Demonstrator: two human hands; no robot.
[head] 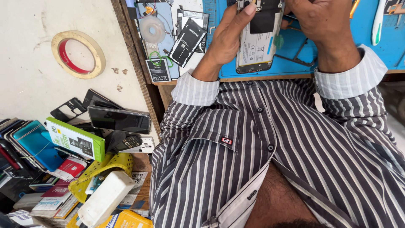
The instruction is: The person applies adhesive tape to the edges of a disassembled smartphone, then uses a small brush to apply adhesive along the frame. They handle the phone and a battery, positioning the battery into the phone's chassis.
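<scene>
Opened phone (258, 40) sat at top centre of frame, back cover off, battery and board exposed, above the blue work mat (295, 50). Your left hand (228, 36) clamped its left edge, thumb on the top. Your right hand (322, 21) gripped the right side. Loose black battery (187, 40) and a back panel with coil (152, 31) lay just left. Tape roll (78, 54) upper left.

I'm holding an opened phone (258, 38) upright over the blue mat, its back cover off, white battery and black parts showing.
</scene>
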